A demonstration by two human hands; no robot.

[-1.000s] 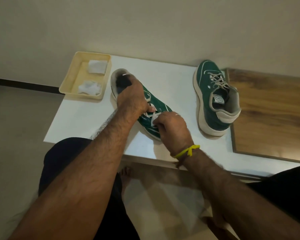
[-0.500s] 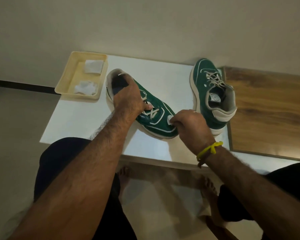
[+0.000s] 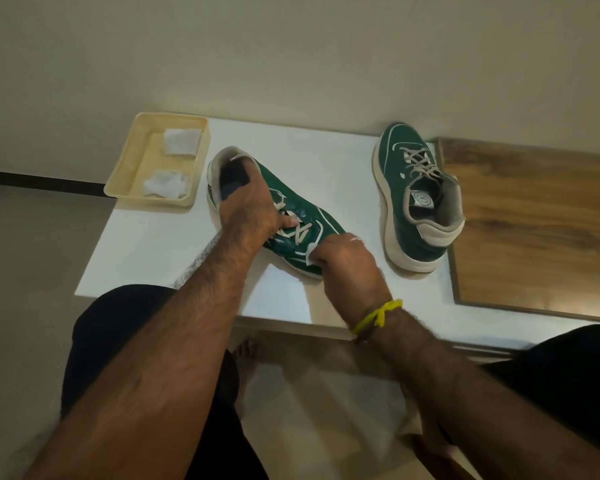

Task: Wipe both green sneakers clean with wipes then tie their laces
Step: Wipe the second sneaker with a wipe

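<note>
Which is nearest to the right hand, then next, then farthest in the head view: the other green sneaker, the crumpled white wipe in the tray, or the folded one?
From the right hand:
1. Other green sneaker, to its right.
2. Crumpled white wipe, near end of the cream plastic tray, left.
3. Folded white wipe, tray's far end.

The near sneaker point(image 3: 293, 220) looked like smooth green leather with a wet sheen, its laces point(image 3: 300, 232) flat woven cloth. The far sneaker point(image 3: 404, 199) had a matt grey fabric collar and pale rubber sole. The tray point(image 3: 125, 168) was cream plastic, the table point(image 3: 146, 244) smooth glossy white, the board point(image 3: 534, 230) grained wood.
</note>
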